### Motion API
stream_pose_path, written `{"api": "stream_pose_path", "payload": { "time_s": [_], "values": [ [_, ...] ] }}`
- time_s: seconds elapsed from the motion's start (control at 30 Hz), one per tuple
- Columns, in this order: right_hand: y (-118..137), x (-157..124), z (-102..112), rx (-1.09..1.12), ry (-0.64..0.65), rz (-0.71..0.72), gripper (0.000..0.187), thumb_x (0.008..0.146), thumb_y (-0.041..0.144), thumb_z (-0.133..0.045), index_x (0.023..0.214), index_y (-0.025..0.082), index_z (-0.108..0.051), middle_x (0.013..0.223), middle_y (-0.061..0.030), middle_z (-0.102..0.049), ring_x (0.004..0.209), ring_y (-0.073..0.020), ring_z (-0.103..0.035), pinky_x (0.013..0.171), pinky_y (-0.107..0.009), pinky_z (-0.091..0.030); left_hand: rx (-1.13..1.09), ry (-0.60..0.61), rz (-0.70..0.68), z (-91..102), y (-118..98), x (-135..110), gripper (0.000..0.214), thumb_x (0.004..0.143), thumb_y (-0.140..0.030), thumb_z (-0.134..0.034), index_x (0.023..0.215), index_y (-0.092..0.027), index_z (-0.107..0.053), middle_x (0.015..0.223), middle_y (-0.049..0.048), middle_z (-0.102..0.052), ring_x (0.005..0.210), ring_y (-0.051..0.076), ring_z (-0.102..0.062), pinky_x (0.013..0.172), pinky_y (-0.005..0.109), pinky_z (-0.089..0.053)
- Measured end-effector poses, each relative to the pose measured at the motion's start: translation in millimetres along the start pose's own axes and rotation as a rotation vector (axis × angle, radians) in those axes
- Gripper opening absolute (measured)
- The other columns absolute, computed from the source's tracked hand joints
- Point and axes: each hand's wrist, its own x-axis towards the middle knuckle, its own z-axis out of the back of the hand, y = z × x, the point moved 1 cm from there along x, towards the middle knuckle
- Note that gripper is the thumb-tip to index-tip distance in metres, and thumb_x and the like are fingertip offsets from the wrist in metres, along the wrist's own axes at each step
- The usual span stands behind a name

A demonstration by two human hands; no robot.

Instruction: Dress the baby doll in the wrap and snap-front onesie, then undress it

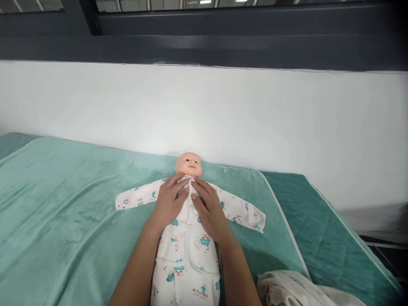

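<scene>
A baby doll (188, 163) lies on its back, dressed in a white buttoned shirt (174, 244) with teal and red cartoon prints. Its sleeves stretch out to both sides. My left hand (172, 197) rests on the left of the shirt's upper chest, fingers extended toward the collar and thumb by the button strip. On the other side of the strip lies my right hand (208, 204), its fingers spread over the cloth just below the doll's chin. Between my hands the upper button strip shows, with a round button (190, 228) lower down. Matching printed trousers (188, 287) cover the doll's legs.
A light green blanket (70, 212) lies under the doll, over a darker green quilted cover (321, 225). Crumpled whitish cloth (296, 291) is at the lower right. Behind the bed rise a white wall (255, 114) and a dark window frame (223, 46).
</scene>
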Motion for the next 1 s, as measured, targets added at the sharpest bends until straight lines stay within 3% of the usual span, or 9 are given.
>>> {"api": "stream_pose_path", "payload": {
  "time_s": [0.27,0.6,0.73,0.9,1.0],
  "values": [
    [4.5,-1.2,-0.8,0.031,-0.088,-0.029,0.028,0.100,0.038,-0.049,0.120,0.028,-0.065,0.146,-0.0052,-0.054,0.140,-0.0257,-0.042,0.118,-0.053,-0.033,0.014,0.017,0.004,0.8,-1.7,-0.7,0.037,0.102,-0.037,-0.042,0.132,-0.035,-0.064,0.149,0.0015,-0.052,0.139,0.024,-0.044,0.119,0.047,-0.032],
    [4.3,-3.3,-0.7,0.097,-0.112,-0.064,0.034,0.097,0.036,-0.051,0.129,0.027,-0.056,0.144,-0.0079,-0.054,0.138,-0.0264,-0.045,0.116,-0.053,-0.036,0.105,0.022,0.000,1.8,-12.0,-2.7,0.038,0.101,-0.029,-0.042,0.126,-0.040,-0.068,0.148,-0.0018,-0.053,0.140,0.025,-0.044,0.116,0.050,-0.035],
    [3.9,-3.8,0.6,0.074,-0.065,-0.049,0.046,0.099,0.038,-0.048,0.144,0.031,-0.046,0.152,-0.0051,-0.047,0.144,-0.0258,-0.037,0.119,-0.052,-0.032,0.120,0.028,-0.047,2.4,-13.2,-3.8,0.037,0.101,-0.029,-0.042,0.125,-0.038,-0.069,0.149,-0.0022,-0.053,0.140,0.024,-0.044,0.115,0.049,-0.036],
    [2.4,-2.6,0.7,0.059,-0.036,0.025,0.042,0.100,0.034,-0.046,0.142,0.031,-0.050,0.150,-0.0033,-0.050,0.146,-0.0237,-0.035,0.123,-0.052,-0.025,0.105,0.037,-0.111,2.4,-12.5,-4.0,0.036,0.102,-0.029,-0.041,0.125,-0.037,-0.068,0.148,-0.0028,-0.056,0.141,0.023,-0.044,0.116,0.048,-0.035],
    [1.5,-3.1,0.3,0.139,-0.083,-0.016,0.039,0.098,0.035,-0.050,0.137,0.030,-0.053,0.148,-0.0053,-0.051,0.141,-0.0240,-0.042,0.117,-0.049,-0.034,0.022,-0.027,-0.140,1.0,-13.1,-4.2,0.030,0.101,-0.028,-0.045,0.117,-0.032,-0.070,0.139,-0.0015,-0.063,0.136,0.021,-0.050,0.116,0.044,-0.037]
  ]
}}
